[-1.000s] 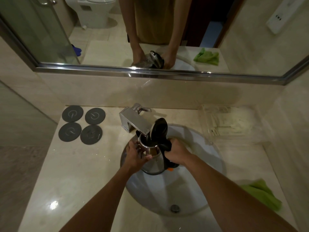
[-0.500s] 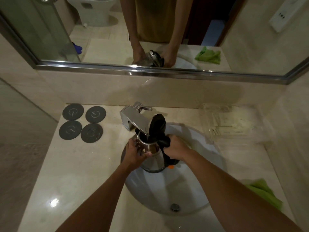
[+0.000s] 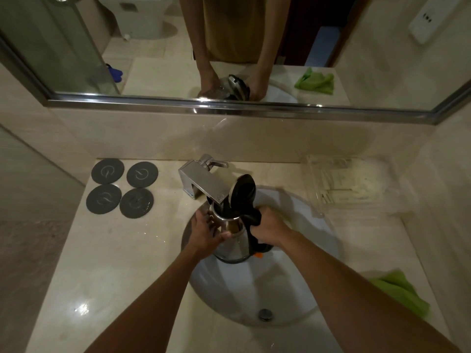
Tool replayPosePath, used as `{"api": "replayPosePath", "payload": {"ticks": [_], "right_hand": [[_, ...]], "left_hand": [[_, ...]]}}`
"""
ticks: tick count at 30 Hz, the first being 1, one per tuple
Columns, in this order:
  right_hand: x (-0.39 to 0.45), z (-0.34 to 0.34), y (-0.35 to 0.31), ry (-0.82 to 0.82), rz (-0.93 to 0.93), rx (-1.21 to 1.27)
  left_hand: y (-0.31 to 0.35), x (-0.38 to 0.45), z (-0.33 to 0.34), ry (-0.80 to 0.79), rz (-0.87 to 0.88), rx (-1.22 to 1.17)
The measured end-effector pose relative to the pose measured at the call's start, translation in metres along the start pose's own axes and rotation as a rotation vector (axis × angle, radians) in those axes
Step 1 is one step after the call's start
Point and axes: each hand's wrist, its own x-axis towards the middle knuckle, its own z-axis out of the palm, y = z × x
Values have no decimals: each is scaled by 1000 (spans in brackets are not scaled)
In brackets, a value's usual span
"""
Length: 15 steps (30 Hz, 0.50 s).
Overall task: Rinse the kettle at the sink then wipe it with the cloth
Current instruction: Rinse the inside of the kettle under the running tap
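Note:
A steel kettle (image 3: pixel 234 247) with a black handle is held over the white sink (image 3: pixel 300 289), its black lid (image 3: pixel 243 192) flipped up. Its mouth sits right under the chrome tap (image 3: pixel 201 180). My right hand (image 3: pixel 270 225) grips the black handle. On the other side, my left hand (image 3: pixel 206 229) wraps the steel body near the rim. A green cloth (image 3: pixel 400 291) lies crumpled on the counter at the sink's right, partly hidden by my right forearm.
Several round grey coasters (image 3: pixel 122 188) lie on the counter at the left. A clear plastic tray (image 3: pixel 349 187) sits at the back right. A mirror (image 3: pixel 229 47) runs above the backsplash. The sink drain (image 3: pixel 265 314) is near the front.
The kettle has shifted slightly up towards the tap spout. Both hands keep their hold on it.

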Motion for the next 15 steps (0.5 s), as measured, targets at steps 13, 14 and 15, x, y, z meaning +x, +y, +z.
{"api": "replayPosePath", "payload": {"ticks": [13, 14, 15], "right_hand": [[-5, 7, -3, -3, -18, -40], [-5, 7, -4, -4, -18, -43], [-5, 7, -5, -7, -16, -44]], "left_hand": [[11, -20, 0, 33, 55, 47], [12, -21, 0, 29, 66, 40], [11, -21, 0, 33, 79, 40]]}}
